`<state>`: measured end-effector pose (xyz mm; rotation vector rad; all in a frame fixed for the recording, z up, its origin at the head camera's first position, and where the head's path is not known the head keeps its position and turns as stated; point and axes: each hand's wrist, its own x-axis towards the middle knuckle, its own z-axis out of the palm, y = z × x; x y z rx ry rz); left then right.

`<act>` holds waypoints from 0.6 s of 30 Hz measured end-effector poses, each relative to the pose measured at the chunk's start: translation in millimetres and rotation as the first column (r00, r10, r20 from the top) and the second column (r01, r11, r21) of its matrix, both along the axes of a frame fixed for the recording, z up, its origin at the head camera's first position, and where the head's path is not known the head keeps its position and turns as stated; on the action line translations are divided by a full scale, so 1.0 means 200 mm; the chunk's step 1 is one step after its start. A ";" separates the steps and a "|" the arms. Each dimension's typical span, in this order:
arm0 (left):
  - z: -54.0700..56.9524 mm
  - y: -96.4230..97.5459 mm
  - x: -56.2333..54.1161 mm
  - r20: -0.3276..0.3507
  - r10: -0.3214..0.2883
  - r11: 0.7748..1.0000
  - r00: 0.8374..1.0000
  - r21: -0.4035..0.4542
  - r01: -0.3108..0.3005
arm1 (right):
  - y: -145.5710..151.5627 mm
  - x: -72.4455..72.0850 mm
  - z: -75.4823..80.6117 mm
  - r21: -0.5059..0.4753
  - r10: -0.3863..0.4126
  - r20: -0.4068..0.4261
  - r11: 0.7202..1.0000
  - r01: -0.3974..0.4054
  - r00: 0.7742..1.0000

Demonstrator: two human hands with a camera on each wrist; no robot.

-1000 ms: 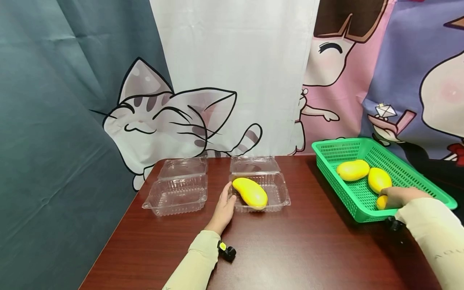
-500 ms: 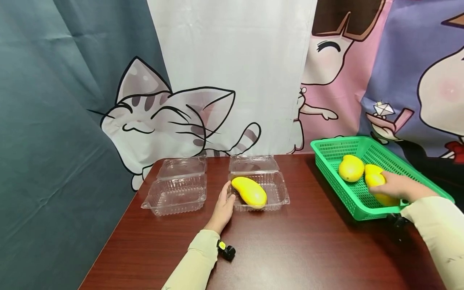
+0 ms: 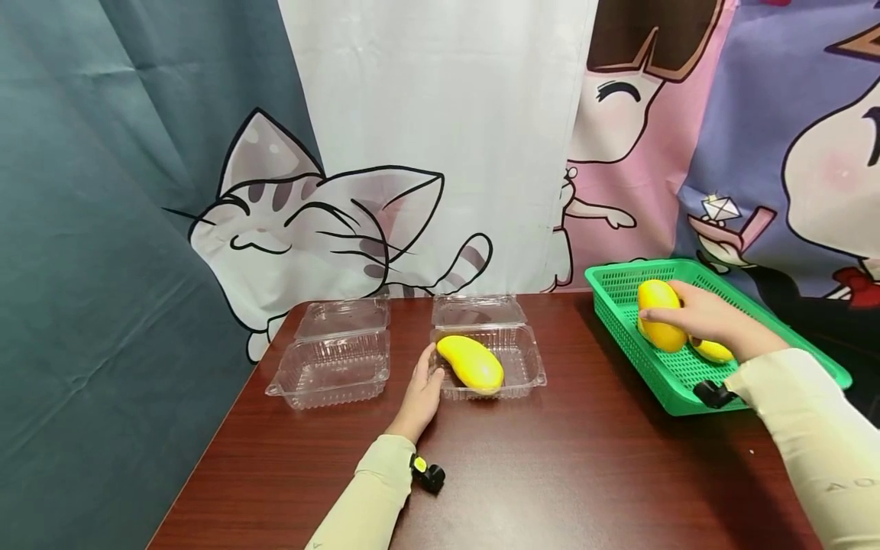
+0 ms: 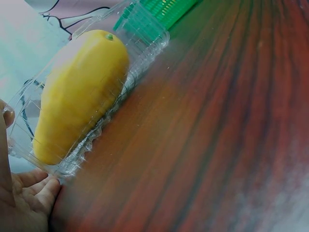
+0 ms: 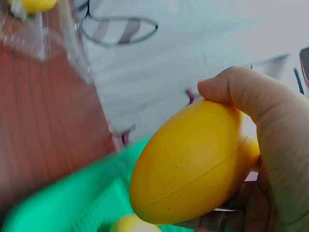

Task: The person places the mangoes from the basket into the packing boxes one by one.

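My right hand grips a yellow mango above the green basket; the right wrist view has the thumb on one side and fingers underneath. Below it, a smaller yellow fruit lies in the basket, partly hidden by the hand. Another yellow mango rests slantwise in the right-hand clear plastic clamshell box, whose lid stands open at the back. My left hand touches that box's left side with fairly straight fingers, at its corner in the left wrist view.
A second clear clamshell box, lid open, stands to the left on the brown table. Behind the table hangs a printed cloth. Dark cameras are strapped to both wrists.
The right hand has taken hold of a mango in the basket and lifted it up and leftward. The left hand and the boxed mango have stayed in place.
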<state>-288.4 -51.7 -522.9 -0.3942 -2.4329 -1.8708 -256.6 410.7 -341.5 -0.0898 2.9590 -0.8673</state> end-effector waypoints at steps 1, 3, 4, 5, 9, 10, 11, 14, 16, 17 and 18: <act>0.00 0.00 0.00 0.001 -0.002 1.000 1.000 0.000 0.002 | -0.04 -0.01 0.01 -0.024 0.000 -0.006 1.000 0.000 1.000; 0.00 -0.01 0.00 0.000 -0.001 1.000 1.000 -0.001 0.001 | -0.12 -0.02 0.01 -0.097 0.007 -0.024 0.995 -0.010 1.000; 0.00 -0.01 0.00 -0.001 -0.001 1.000 1.000 -0.001 0.001 | -0.16 -0.02 0.02 -0.142 0.014 -0.035 0.990 -0.019 0.999; 0.00 -0.01 0.00 -0.003 -0.001 1.000 1.000 0.001 0.001 | -0.20 -0.03 0.01 -0.184 0.021 -0.046 0.982 -0.030 0.999; 0.00 -0.01 0.01 -0.007 0.003 1.000 1.000 0.004 -0.003 | -0.33 -0.06 -0.04 -0.307 0.066 -0.097 0.947 -0.093 0.993; 0.00 0.00 0.01 -0.008 0.003 1.000 1.000 0.002 -0.003 | -0.36 -0.07 -0.06 -0.313 0.081 -0.109 0.943 -0.112 0.991; 0.00 0.00 0.01 -0.008 0.002 1.000 1.000 0.003 -0.002 | -0.38 -0.08 -0.08 -0.297 0.098 -0.129 0.946 -0.133 0.987; -0.01 0.00 0.01 -0.004 0.004 1.000 1.000 0.001 -0.004 | -0.47 -0.11 -0.15 -0.258 0.165 -0.197 0.942 -0.214 0.966; 0.00 0.01 0.01 -0.001 0.009 1.000 1.000 0.001 -0.009 | -0.53 -0.12 -0.19 -0.233 0.216 -0.246 0.933 -0.274 0.945; 0.00 0.01 0.01 0.002 0.012 1.000 1.000 0.002 -0.012 | -0.57 -0.13 -0.21 -0.218 0.235 -0.269 0.930 -0.297 0.934; 0.00 0.01 0.01 0.004 0.014 1.000 1.000 -0.002 -0.014 | -0.60 -0.13 -0.23 -0.219 0.255 -0.286 0.921 -0.322 0.924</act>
